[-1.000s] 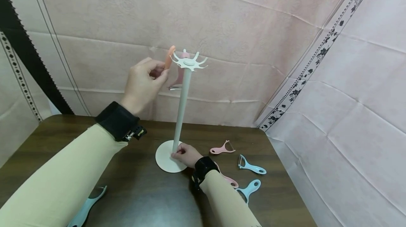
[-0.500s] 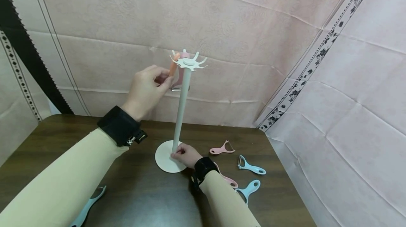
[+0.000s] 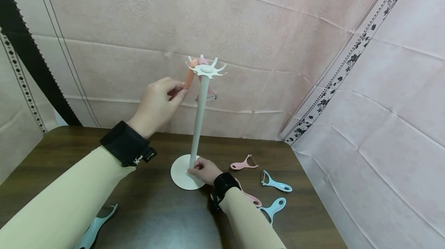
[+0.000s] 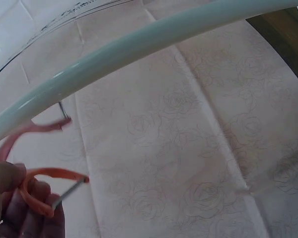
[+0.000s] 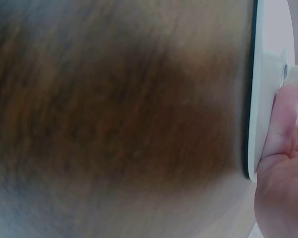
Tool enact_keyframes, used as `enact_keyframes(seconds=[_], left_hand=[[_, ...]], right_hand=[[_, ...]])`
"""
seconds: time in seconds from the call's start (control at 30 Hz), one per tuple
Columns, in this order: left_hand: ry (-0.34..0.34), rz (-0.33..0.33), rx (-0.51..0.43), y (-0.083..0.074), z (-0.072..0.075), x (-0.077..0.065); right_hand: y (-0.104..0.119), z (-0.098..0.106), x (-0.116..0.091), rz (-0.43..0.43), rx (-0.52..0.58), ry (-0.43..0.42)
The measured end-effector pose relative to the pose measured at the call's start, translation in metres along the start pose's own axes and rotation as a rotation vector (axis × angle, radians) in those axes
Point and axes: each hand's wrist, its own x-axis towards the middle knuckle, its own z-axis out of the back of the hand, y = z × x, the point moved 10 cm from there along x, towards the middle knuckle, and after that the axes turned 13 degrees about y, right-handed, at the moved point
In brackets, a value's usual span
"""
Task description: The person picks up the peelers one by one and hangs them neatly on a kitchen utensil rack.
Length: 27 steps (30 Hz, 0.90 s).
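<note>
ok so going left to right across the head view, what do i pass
Blue peeler at bottom left → left hand → orange peeler it pinches → stand's pole → pink peeler lying farthest back on the table → farther of the right-side blue peelers.

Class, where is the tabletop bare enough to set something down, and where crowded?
Bare tabletop: front middle, between the leftmost blue peeler and right sleeve; back left, beyond the left sleeve. Crowded: right of the white base, where four peelers lie near the right hand.
</note>
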Motion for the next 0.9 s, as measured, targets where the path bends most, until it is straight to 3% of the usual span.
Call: enact_keyframes(seconds=[0.2,0.43,0.53,0.67,0.9], left_hand=[[-0.025,-0.058,0.035,0.002,0.010,-0.014],[0.020,0.077,0.087,0.040,0.023,-0.033],[0.096,0.156,0.141,0.060,0.022,-0.042],[0.269,0.249,0.211,0.090,0.014,-0.056],[0.460,0.330,0.279,0.146,0.006,-0.089]], right_hand=[[0.001,-0.001,0.000,0.013,-0.003,-0.009],[0.001,-0.001,0.001,0.008,0.008,0.001],[0.002,0.000,0.002,0.009,0.003,0.001],[0.004,0.001,0.001,0.013,-0.008,-0.004],[0.008,0.000,0.001,0.016,-0.008,-0.006]])
